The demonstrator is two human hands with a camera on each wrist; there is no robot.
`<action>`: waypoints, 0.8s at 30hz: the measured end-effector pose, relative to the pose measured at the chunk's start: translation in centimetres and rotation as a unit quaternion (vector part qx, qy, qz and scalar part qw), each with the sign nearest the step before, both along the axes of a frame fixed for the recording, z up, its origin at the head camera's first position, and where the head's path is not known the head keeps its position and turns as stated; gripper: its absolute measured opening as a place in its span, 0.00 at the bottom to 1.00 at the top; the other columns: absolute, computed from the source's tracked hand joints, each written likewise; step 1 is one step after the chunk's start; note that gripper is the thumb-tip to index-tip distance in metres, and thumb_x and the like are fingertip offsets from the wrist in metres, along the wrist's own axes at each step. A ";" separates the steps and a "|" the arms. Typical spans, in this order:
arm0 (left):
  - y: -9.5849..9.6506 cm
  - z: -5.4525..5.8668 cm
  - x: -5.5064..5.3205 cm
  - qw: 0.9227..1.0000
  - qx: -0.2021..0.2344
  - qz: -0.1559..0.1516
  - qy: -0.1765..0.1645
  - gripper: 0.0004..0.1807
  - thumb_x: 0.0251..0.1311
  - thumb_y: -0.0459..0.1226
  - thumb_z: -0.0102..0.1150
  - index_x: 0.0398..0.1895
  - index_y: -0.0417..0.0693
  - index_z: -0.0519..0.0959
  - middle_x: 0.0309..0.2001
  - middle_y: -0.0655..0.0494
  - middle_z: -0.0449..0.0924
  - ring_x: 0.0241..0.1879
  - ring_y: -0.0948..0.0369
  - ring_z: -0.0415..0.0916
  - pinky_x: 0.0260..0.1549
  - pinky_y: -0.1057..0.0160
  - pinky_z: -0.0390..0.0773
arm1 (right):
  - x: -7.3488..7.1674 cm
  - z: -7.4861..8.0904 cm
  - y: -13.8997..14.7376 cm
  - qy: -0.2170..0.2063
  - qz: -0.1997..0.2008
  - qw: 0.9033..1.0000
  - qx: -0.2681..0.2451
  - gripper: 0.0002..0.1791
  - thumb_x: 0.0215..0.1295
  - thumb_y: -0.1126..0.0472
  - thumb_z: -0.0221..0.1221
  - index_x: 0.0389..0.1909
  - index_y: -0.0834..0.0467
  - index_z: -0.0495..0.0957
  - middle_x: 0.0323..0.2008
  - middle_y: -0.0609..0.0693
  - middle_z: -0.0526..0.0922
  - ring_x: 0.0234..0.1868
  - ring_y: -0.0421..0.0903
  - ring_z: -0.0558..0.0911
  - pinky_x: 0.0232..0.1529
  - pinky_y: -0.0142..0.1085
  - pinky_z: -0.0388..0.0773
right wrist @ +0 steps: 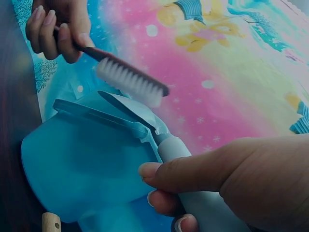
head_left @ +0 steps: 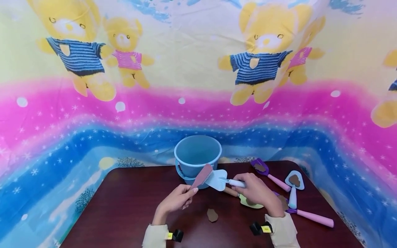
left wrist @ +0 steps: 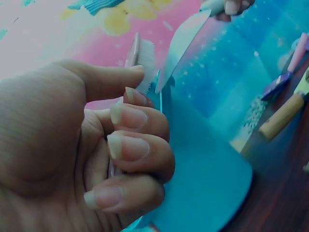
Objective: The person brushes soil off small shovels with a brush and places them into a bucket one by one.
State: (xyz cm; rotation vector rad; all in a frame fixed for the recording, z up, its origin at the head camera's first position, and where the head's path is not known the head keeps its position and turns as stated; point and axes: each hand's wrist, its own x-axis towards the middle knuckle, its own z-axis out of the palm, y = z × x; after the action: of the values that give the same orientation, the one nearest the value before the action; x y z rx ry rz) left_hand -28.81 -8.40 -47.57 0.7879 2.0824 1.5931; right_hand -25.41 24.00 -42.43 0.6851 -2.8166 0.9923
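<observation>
My left hand [head_left: 179, 198] grips a pinkish-brown brush [right wrist: 133, 77] by its handle, its white bristles turned toward the trowel. In my right hand [head_left: 255, 190] is a light blue trowel [head_left: 218, 179], held by its pale handle with the blade tilted. Brush head and blade overlap in the head view, in front of the blue bucket [head_left: 198, 165]. The right wrist view shows the bristles just over the blade. A brown flat piece [head_left: 212, 215] lies on the table between the hands.
Right of the bucket lie a purple trowel with a pink handle [head_left: 279, 182], a light blue trowel [head_left: 293, 196] bearing a brown patch, another pink-handled one [head_left: 314, 218], and a yellow-green trowel [head_left: 252, 205] with a wooden handle. A printed cloth [head_left: 198, 113] hangs behind the dark table [head_left: 124, 206].
</observation>
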 end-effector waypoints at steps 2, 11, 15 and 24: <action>0.5 0.1 0.2 1.000 0.008 -0.007 -0.002 0.24 0.78 0.46 0.48 0.28 0.34 0.68 0.17 0.57 0.63 0.15 0.64 0.62 0.20 0.68 0.67 | 0.0 0.0 -0.1 0.004 0.001 1.000 0.004 0.01 0.67 0.60 0.66 0.37 0.53 0.85 0.31 0.40 0.82 0.31 0.38 0.76 0.37 0.36 0.76; 3.6 0.3 1.2 0.999 0.008 -0.024 0.039 0.22 0.77 0.44 0.51 0.28 0.35 0.71 0.16 0.57 0.65 0.14 0.65 0.62 0.19 0.68 0.68 | 0.1 -0.3 -0.4 0.001 -0.004 1.000 0.012 0.02 0.68 0.60 0.65 0.37 0.54 0.84 0.30 0.40 0.81 0.29 0.38 0.76 0.34 0.34 0.76; 4.4 0.3 1.6 0.994 -0.054 0.008 0.099 0.21 0.77 0.48 0.51 0.27 0.45 0.74 0.16 0.60 0.63 0.14 0.67 0.59 0.18 0.69 0.64 | 0.2 -0.3 -0.5 0.000 -0.016 1.000 0.021 0.03 0.68 0.58 0.65 0.37 0.53 0.84 0.29 0.39 0.80 0.28 0.37 0.76 0.34 0.34 0.76; 4.6 0.5 1.9 0.981 -0.122 0.039 0.149 0.18 0.77 0.50 0.50 0.29 0.52 0.77 0.17 0.61 0.63 0.15 0.66 0.59 0.18 0.69 0.62 | 0.2 -0.2 0.0 0.007 -0.018 1.000 0.020 0.05 0.69 0.56 0.65 0.36 0.53 0.84 0.29 0.39 0.79 0.28 0.38 0.76 0.33 0.35 0.75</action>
State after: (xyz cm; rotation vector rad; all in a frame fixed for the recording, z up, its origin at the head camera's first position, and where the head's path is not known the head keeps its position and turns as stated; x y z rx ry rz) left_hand -26.91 -3.76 -47.04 0.9117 2.4891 1.2833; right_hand -25.25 23.96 -42.68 0.6409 -2.8343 0.9245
